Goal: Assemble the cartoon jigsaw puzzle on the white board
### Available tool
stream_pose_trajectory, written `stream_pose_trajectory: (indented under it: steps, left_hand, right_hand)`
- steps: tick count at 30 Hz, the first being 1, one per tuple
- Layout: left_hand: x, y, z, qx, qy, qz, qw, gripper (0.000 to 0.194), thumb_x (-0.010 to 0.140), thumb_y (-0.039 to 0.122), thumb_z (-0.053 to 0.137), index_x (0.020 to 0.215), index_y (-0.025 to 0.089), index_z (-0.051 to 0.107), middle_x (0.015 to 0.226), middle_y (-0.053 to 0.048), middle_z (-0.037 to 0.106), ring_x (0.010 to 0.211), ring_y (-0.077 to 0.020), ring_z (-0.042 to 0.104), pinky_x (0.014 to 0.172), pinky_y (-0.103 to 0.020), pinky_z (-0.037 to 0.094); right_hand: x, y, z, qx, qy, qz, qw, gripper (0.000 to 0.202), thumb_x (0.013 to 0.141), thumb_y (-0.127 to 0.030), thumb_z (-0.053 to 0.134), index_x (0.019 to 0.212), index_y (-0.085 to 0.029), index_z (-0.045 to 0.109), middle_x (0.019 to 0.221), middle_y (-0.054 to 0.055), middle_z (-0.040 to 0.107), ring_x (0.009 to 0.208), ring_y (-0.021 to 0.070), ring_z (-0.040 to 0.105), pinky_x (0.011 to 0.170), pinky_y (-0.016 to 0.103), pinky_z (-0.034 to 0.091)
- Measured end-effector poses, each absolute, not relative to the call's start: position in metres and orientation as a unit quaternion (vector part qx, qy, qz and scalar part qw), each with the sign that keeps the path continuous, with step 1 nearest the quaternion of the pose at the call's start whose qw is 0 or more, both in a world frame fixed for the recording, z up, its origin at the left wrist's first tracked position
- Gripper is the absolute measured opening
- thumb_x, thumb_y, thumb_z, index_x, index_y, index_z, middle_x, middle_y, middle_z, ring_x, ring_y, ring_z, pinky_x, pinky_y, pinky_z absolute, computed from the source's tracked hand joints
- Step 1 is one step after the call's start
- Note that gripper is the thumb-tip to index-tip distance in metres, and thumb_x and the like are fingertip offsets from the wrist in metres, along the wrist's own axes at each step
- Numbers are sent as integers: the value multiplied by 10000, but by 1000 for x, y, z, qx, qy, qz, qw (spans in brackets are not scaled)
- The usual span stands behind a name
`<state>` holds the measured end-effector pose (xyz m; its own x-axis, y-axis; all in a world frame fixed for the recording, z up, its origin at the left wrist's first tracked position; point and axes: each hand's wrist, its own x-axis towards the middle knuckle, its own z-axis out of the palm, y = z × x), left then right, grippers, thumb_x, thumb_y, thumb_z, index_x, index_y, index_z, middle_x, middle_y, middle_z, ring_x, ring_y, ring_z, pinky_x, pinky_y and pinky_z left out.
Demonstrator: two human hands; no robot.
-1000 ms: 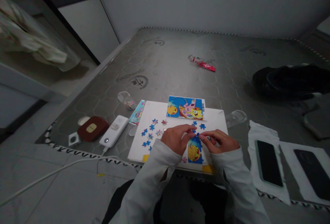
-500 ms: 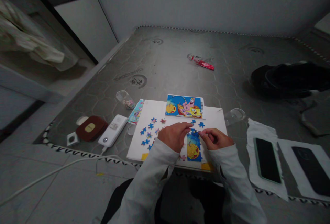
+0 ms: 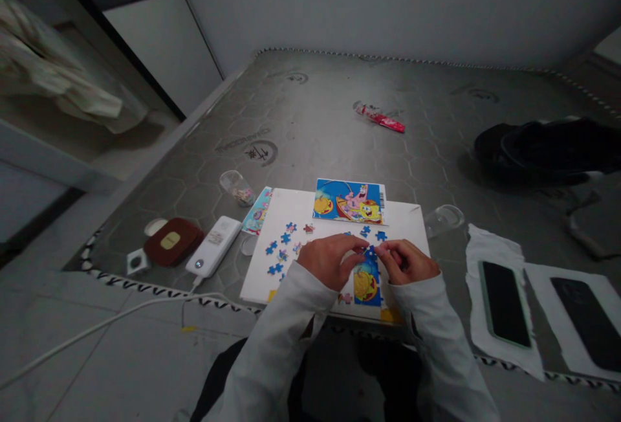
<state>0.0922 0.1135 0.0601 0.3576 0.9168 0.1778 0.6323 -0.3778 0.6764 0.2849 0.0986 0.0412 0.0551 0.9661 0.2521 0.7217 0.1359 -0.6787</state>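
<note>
A partly joined jigsaw puzzle (image 3: 367,283), blue with a yellow burger, lies near the front of a white board (image 3: 259,283). At its top edge, my left hand (image 3: 327,259) curls thumb and index finger round a small blue jigsaw piece (image 3: 370,250). From the other side, my right hand (image 3: 407,263) pinches at the same piece, its other fingers folded in. The fingertips partly hide the piece, so I cannot tell whether it is seated. Several loose pieces (image 3: 282,255) lie left of my left hand, and a few blue ones (image 3: 381,236) lie beyond my fingers.
A picture card (image 3: 347,202) rests across the board's far edge. Clear cups (image 3: 237,188) lie on both sides. Leftward are a white power strip (image 3: 213,247) and a brown case (image 3: 173,241); rightward, two phones (image 3: 505,304) on white sheets. Farther off lie a red wrapper (image 3: 381,118) and a black bag (image 3: 548,150).
My left index finger and thumb have moved right and closed in on the piece at the puzzle's top edge. My right hand has barely shifted. The view has moved slightly.
</note>
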Motion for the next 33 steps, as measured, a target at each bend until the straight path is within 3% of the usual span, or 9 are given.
stream_pose_trajectory:
  steps: [5, 10, 16, 22, 27, 33]
  left_hand:
    - [91, 113, 57, 786, 491, 280, 249, 225, 874, 306, 730, 1088, 243, 759, 941, 1, 810, 867, -182, 764, 753, -287, 597]
    - [80, 116, 56, 786, 492, 289, 236, 218, 906, 358, 688, 1063, 226, 759, 942, -18, 804, 870, -184, 760, 781, -311, 597]
    - [50, 121, 57, 793, 494, 277, 225, 194, 865, 382, 729, 996, 242, 764, 918, -12, 798, 851, -183, 750, 764, -316, 582]
    - [23, 121, 58, 795, 501, 241, 244, 224, 818, 404, 783, 961, 232, 763, 889, -13, 797, 885, -185, 750, 803, -310, 567]
    - [10, 119, 65, 795, 506, 185, 278, 224, 770, 417, 827, 910, 250, 775, 865, 8, 799, 854, -171, 743, 790, -288, 539]
    - [16, 115, 77, 792, 511, 98, 319, 262, 695, 492, 866, 820, 273, 794, 833, 31, 791, 794, -161, 719, 718, -270, 475]
  right_hand:
    - [282, 98, 41, -631, -668, 162, 359, 320, 923, -482, 604, 766, -226, 715, 598, -53, 495, 541, 107, 475, 549, 263, 342]
    - [284, 99, 44, -623, -672, 149, 371, 345, 913, -506, 605, 779, -227, 756, 593, -43, 521, 540, 109, 491, 541, 258, 349]
    - [300, 100, 46, -708, -582, 133, 378, 393, 861, -563, 617, 840, -210, 789, 571, -25, 590, 532, 125, 526, 544, 262, 368]
    - [320, 100, 48, -768, -523, 97, 357, 555, 830, -680, 562, 917, -188, 804, 562, -22, 573, 520, 123, 486, 526, 269, 350]
    - [339, 101, 47, -793, -488, 109, 348, 539, 820, -643, 561, 965, -181, 798, 571, -27, 533, 517, 113, 443, 507, 264, 332]
    - [348, 103, 42, -807, -468, 113, 343, 564, 788, -664, 567, 991, -191, 797, 647, 16, 643, 561, 144, 515, 536, 281, 390]
